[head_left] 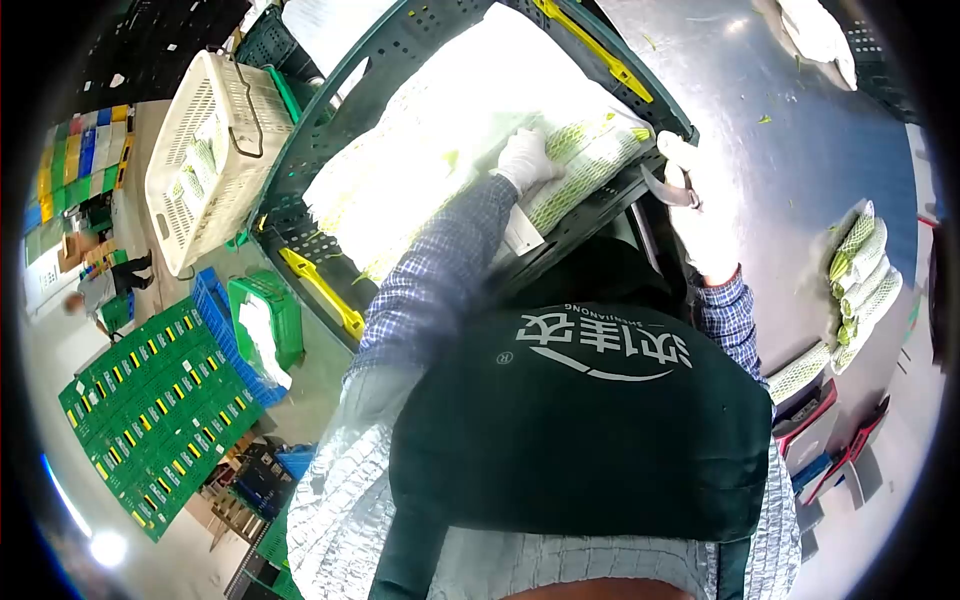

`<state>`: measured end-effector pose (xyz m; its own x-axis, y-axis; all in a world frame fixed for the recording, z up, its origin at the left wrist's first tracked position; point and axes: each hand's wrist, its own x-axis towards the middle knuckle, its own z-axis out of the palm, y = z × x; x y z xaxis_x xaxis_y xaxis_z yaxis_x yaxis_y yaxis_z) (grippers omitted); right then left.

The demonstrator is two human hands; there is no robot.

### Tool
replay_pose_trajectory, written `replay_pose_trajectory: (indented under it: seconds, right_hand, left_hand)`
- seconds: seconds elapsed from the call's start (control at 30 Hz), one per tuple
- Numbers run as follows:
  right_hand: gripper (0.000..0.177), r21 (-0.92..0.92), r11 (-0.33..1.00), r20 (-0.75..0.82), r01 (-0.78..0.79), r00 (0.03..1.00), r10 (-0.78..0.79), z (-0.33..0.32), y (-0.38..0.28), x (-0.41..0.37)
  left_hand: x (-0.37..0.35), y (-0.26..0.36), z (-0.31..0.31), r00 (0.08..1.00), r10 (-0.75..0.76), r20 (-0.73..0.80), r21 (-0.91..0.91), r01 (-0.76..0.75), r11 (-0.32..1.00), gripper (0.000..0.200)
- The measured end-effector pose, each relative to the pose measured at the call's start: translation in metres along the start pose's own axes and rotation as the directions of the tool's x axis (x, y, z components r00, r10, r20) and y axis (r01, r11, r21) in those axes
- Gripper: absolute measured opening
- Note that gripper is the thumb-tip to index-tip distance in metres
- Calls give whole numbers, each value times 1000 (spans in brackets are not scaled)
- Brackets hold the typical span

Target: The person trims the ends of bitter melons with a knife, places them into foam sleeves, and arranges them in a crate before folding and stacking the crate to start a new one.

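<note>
My left hand, in a white glove, is inside the dark green crate. Its fingers are curled onto a pale green vegetable in white mesh netting, and the fingertips are partly lost in glare. More net-wrapped vegetables fill the crate, very bright and hard to separate. A white tag or card lies near my left wrist. Over the metal table by the crate's right edge, my gloved right hand is closed around a small knife with a curved blade.
Several net-wrapped vegetables lie piled at the table's right side. Green scraps dot the metal table. Left of the crate stand a white basket with netted vegetables and a green bin. Stacked green crates and another person are farther left.
</note>
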<state>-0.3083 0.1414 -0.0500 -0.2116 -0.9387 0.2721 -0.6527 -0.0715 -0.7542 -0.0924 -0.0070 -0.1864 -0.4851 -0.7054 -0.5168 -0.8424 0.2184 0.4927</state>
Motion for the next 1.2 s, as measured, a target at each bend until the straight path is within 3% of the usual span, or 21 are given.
replay_pose_trajectory:
  seconds: [0.07, 0.13, 0.17, 0.23, 0.27, 0.37, 0.4, 0.47, 0.53, 0.67, 0.73, 0.77, 0.8, 0.87, 0.97, 1.0, 1.03, 1.07, 1.1, 1.13, 1.2]
  right_hand:
    - [34, -71, 997, -32, 20, 999, -22, 5, 14, -11]
    - [34, 63, 996, 1, -62, 998, 62, 2, 10, -15]
    - [33, 126, 987, 24, -103, 995, 101, -1, 8, -18]
    - [33, -23, 999, -10, -43, 999, 42, -6, 7, -19]
    - [33, -95, 995, -21, -11, 1000, 9, -7, 8, -17]
    - [32, 88, 992, -20, -89, 996, 91, -8, 5, -15]
    - [32, 246, 963, -39, -112, 991, 125, -5, 8, -17]
    - [33, 296, 944, -9, -143, 988, 153, 3, 10, -12]
    - [36, -34, 999, 61, 0, 998, 2, 2, -27, 18]
    - [34, 234, 940, -34, 249, 968, -248, 27, -87, 73]
    - [28, 345, 914, 44, 214, 969, -243, 35, -109, 89]
    - [27, 375, 910, 154, 177, 956, -249, 30, -124, 95]
    - [25, 359, 899, 133, 252, 939, -316, 36, -127, 98]
    - [23, 332, 864, 102, 380, 895, -433, 42, -134, 100]
    - [24, 314, 853, 94, 416, 881, -464, 50, -138, 94]
    - [25, 300, 853, 107, 427, 874, -475, 52, -140, 92]
    - [27, 286, 853, 123, 436, 866, -484, 53, -144, 90]
    - [21, 451, 873, 229, 185, 921, -314, 53, -153, 81]
    - [21, 379, 859, 212, 344, 871, -443, 53, -158, 82]
    - [21, 302, 815, 203, 495, 802, -562, 51, -163, 84]
    - [23, 131, 660, 225, 740, 626, -746, 55, -165, 84]
  left_hand:
    - [-6, 4, -5, 999, 15, -47, -27, -16, 999, 59]
    - [-21, 14, -13, 996, 6, -92, -34, -9, 999, 65]
    - [-28, 15, -21, 1000, -20, 11, -196, 22, 980, 65]
    - [-40, 9, -46, 977, -26, 211, -491, 129, 862, 66]
    - [-26, -18, -25, 954, -63, 293, -663, 251, 705, 72]
    - [-46, -38, -24, 978, -46, 204, -792, 193, 579, 64]
    - [-62, -33, -30, 991, 98, 94, -907, 45, 418, 74]
    - [-88, -25, -45, 994, 107, 27, -975, 2, 224, 80]
    - [-114, -17, -65, 990, 126, -63, -996, -69, 47, 80]
    - [-135, 2, -92, 930, 285, -231, -963, -177, -202, 65]
    - [-141, 8, -101, 887, 366, -281, -948, -198, -248, 58]
    - [-144, 11, -104, 874, 386, -296, -945, -208, -252, 55]
    - [-148, 12, -105, 870, 384, -311, -941, -224, -254, 53]
    - [-157, 16, -106, 891, 306, -335, -934, -272, -232, 48]
    - [-168, 17, -108, 940, -28, -339, -931, -339, -133, 45]
    - [-169, 16, -104, 899, -96, -427, -904, -424, 53, 45]
    - [-176, 10, -106, 889, -62, -453, -875, -430, 223, 46]
    - [-184, 5, -107, 878, -28, -477, -814, -430, 390, 46]
    - [-192, 2, -111, 865, 5, -501, -727, -424, 540, 47]
    - [-201, 11, -123, 851, 99, -515, -387, -333, 860, 46]
    - [-213, 21, -136, 797, 293, -528, 93, -288, 953, 41]
